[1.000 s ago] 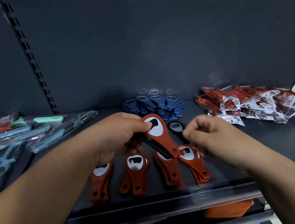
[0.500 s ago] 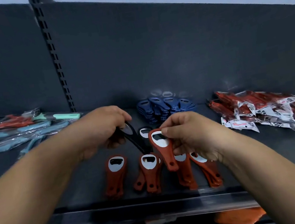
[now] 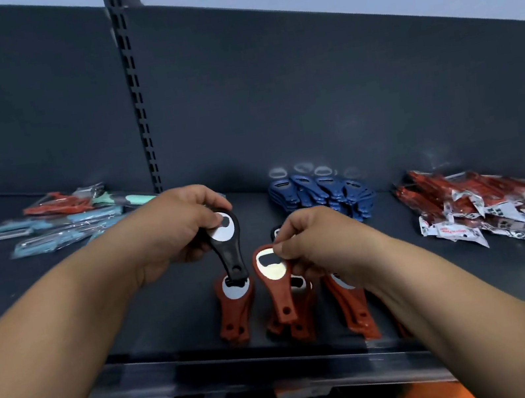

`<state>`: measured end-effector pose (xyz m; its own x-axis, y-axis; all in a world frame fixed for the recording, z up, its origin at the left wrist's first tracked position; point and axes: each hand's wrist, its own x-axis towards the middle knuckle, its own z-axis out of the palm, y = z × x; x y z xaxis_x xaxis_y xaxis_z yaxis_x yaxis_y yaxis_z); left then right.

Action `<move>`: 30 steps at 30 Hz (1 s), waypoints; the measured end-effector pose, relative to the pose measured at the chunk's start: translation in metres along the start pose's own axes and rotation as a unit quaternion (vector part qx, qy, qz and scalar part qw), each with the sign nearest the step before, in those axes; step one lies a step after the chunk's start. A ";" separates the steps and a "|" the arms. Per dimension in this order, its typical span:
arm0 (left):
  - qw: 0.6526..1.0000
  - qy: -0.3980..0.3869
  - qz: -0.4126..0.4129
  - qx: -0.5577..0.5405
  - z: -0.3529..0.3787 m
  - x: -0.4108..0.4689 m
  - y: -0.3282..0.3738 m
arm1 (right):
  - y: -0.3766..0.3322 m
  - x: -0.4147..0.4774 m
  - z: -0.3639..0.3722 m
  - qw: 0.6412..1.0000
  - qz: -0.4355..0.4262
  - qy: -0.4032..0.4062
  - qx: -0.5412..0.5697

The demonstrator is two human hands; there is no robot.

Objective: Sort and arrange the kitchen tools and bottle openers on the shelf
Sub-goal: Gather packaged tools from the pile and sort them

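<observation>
1. Your left hand has its fingers and thumb curled round the metal-faced head of a black bottle opener. The handle hangs down, its end right at the head of the leftmost red stack.
2. Your right hand pinches the head of a red bottle opener between thumb and fingertips. The handle points toward the front edge, above the middle red stack.
3. A third red stack lies partly hidden under your right wrist.
4. The blue openers sit in a row at the back of the shelf, just behind your right hand.
5. Bagged teal tools lie far left and bagged red tools far right, both well apart from the openers.
</observation>
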<state>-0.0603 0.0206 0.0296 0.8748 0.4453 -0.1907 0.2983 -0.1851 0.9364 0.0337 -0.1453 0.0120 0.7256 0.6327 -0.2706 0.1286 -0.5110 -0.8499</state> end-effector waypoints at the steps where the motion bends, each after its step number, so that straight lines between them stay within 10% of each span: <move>1: 1.000 0.007 0.000 -0.009 -0.003 0.000 0.000 | -0.003 0.002 0.003 1.000 -0.001 -0.002 -0.001; 18: 0.999 -0.026 -0.018 -0.030 -0.016 -0.007 -0.024 | -0.020 0.015 0.034 0.989 0.016 -0.034 -0.142; 30: 0.989 -0.022 0.108 -0.095 0.057 0.026 0.042 | -0.028 -0.008 -0.052 0.987 -0.072 0.018 0.141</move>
<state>-0.0030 -0.0255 0.0472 0.9272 0.3743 0.0114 0.0293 -0.1029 0.9943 0.0594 -0.1661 0.0612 0.7381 0.6628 -0.1260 0.0426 -0.2321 -0.9718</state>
